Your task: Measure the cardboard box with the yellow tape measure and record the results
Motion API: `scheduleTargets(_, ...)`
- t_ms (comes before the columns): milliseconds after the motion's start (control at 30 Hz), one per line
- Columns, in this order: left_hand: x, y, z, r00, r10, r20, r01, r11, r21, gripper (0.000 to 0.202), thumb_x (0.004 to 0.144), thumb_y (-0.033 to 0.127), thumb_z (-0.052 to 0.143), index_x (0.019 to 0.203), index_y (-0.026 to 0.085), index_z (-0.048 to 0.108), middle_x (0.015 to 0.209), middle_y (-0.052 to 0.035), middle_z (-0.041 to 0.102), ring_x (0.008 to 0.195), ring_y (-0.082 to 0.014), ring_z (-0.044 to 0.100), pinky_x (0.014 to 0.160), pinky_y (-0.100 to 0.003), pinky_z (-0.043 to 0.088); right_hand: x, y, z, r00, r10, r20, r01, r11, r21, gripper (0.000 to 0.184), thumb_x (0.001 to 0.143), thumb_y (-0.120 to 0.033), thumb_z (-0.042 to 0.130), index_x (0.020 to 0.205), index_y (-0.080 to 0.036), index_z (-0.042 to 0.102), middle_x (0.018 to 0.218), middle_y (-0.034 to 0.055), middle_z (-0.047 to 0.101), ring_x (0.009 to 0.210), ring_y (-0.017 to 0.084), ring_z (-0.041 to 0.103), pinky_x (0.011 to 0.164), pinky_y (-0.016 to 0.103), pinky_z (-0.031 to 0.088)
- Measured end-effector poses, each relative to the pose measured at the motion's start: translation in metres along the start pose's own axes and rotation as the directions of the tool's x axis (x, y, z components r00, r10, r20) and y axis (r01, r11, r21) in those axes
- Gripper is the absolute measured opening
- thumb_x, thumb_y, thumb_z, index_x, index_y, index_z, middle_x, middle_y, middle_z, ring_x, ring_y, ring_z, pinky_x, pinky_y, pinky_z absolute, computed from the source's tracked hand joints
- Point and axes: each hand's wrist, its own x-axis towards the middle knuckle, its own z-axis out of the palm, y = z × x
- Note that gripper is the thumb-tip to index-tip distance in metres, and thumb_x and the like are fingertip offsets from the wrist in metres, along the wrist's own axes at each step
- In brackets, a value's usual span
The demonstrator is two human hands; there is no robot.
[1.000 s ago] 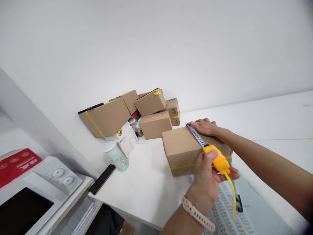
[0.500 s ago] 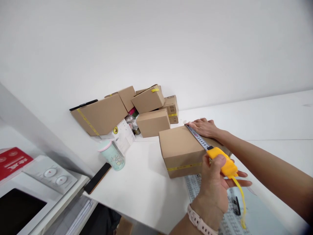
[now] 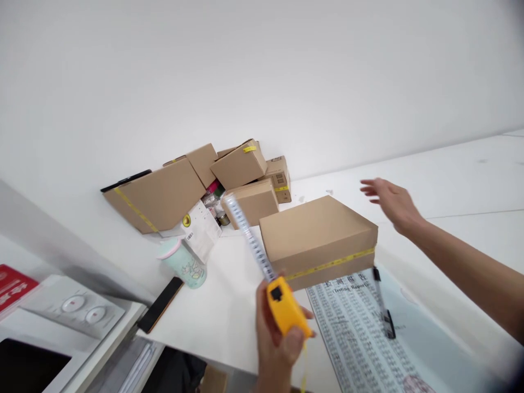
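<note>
My left hand is wrapped round a yellow tape measure. Its blade sticks out up and to the left, slightly blurred, in front of the table and a box behind. Just right of the blade lies a closed cardboard box with a yellow tape strip round its side. My right hand is lifted off to the right of this box, fingers stretched out, holding nothing. Partly under the box's front edge is a printed sheet headed "Testing Report", with a pen on it.
Several cardboard boxes are piled against the wall. Left of centre stand a mint cup and a white carton, near a black flat bar at the table edge. A white appliance with dials is at far left.
The tape measure has come off the box top and swung left with my left hand. My right hand has let go of the blade end and moved right, away from the box.
</note>
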Motion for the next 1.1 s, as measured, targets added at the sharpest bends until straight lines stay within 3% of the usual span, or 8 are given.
scheduleTargets(133, 0.001, -0.012, -0.045, 0.988, -0.014, -0.151, 0.037, 0.988, 0.151, 0.064, 0.072, 0.054, 0.079, 0.121, 0.026, 0.049, 0.128, -0.0126, 0.056, 0.073, -0.0184, 0.067, 0.053, -0.028, 0.056, -0.048, 0.040, -0.025, 0.957, 0.243, 0.159, -0.262, 0.959, 0.110, 0.057, 0.096, -0.062, 0.033, 0.114, -0.023, 0.070, 0.128, 0.0184, 0.066, 0.117, 0.034, 0.062, 0.097, 0.045, 0.050)
scheduleTargets(267, 0.024, -0.012, -0.045, 0.995, -0.087, -0.038, 0.091, 0.988, 0.125, 0.061, 0.073, 0.050, 0.078, 0.119, 0.021, 0.052, 0.100, -0.0057, 0.061, 0.070, -0.0190, 0.067, 0.052, -0.027, 0.054, -0.076, 0.029, -0.023, 0.886, 0.166, 0.434, -0.248, 0.958, 0.141, 0.060, 0.092, -0.072, 0.032, 0.110, -0.031, 0.072, 0.134, 0.0100, 0.065, 0.125, 0.034, 0.057, 0.101, 0.042, 0.049)
scheduleTargets(367, 0.045, 0.007, -0.037, 1.000, -0.001, 0.030, -0.002, 0.992, 0.124, 0.060, 0.072, 0.048, 0.079, 0.118, 0.021, 0.053, 0.096, -0.0032, 0.060, 0.067, -0.0167, 0.067, 0.047, -0.022, 0.050, -0.074, -0.011, -0.019, 0.923, 0.112, 0.369, -0.148, 0.986, 0.071, 0.058, 0.091, -0.073, 0.038, 0.114, -0.029, 0.068, 0.136, 0.0076, 0.063, 0.125, 0.033, 0.056, 0.100, 0.041, 0.049)
scheduleTargets(500, 0.076, 0.041, -0.031, 0.993, 0.073, 0.097, -0.083, 0.991, 0.103, 0.048, 0.075, 0.045, 0.074, 0.111, 0.018, 0.056, 0.122, -0.0093, 0.060, 0.063, -0.0129, 0.065, 0.044, -0.021, 0.048, -0.052, -0.052, -0.012, 0.974, 0.097, 0.206, -0.062, 0.983, -0.172, 0.067, 0.086, -0.073, 0.046, 0.133, -0.026, 0.058, 0.141, 0.0115, 0.058, 0.117, 0.036, 0.060, 0.096, 0.045, 0.052)
scheduleTargets(667, 0.101, 0.061, -0.028, 0.997, 0.038, 0.065, -0.042, 0.998, 0.054, 0.052, 0.071, 0.050, 0.073, 0.108, 0.015, 0.059, 0.120, -0.0128, 0.065, 0.058, -0.0122, 0.064, 0.042, -0.021, 0.047, -0.022, -0.044, 0.004, 0.965, 0.016, 0.260, 0.078, 0.934, -0.347, 0.080, 0.085, -0.069, 0.049, 0.155, -0.031, 0.034, 0.153, 0.0110, 0.046, 0.126, 0.038, 0.056, 0.100, 0.053, 0.049)
scheduleTargets(833, 0.074, 0.059, -0.011, 0.988, 0.072, 0.134, -0.076, 0.997, 0.029, 0.048, 0.074, 0.045, 0.074, 0.110, 0.017, 0.059, 0.135, -0.0147, 0.058, 0.061, -0.0122, 0.066, 0.042, -0.021, 0.049, -0.001, -0.033, 0.015, 0.943, 0.005, 0.331, 0.148, 0.888, -0.435, 0.070, 0.090, -0.064, 0.039, 0.148, -0.025, 0.044, 0.144, 0.0111, 0.056, 0.124, 0.036, 0.057, 0.104, 0.052, 0.046)
scheduleTargets(967, 0.041, 0.038, 0.016, 0.925, -0.153, 0.349, 0.183, 0.982, -0.054, 0.046, 0.076, 0.049, 0.071, 0.106, 0.016, 0.058, 0.126, -0.0149, 0.062, 0.057, -0.0135, 0.067, 0.037, -0.020, 0.047, 0.006, -0.036, 0.017, 0.923, -0.135, 0.360, 0.309, 0.818, -0.485, 0.060, 0.089, -0.056, 0.041, 0.133, -0.018, 0.057, 0.135, 0.0152, 0.061, 0.128, 0.038, 0.051, 0.106, 0.052, 0.043)
scheduleTargets(1100, 0.030, 0.013, 0.035, 0.882, -0.266, 0.389, 0.323, 0.943, -0.086, 0.050, 0.072, 0.050, 0.073, 0.104, 0.016, 0.055, 0.122, -0.0141, 0.063, 0.054, -0.0120, 0.066, 0.038, -0.019, 0.048, -0.001, -0.036, 0.013, 0.915, -0.184, 0.359, 0.341, 0.829, -0.443, 0.058, 0.091, -0.054, 0.039, 0.131, -0.016, 0.055, 0.134, 0.0162, 0.060, 0.120, 0.035, 0.056, 0.101, 0.048, 0.047)
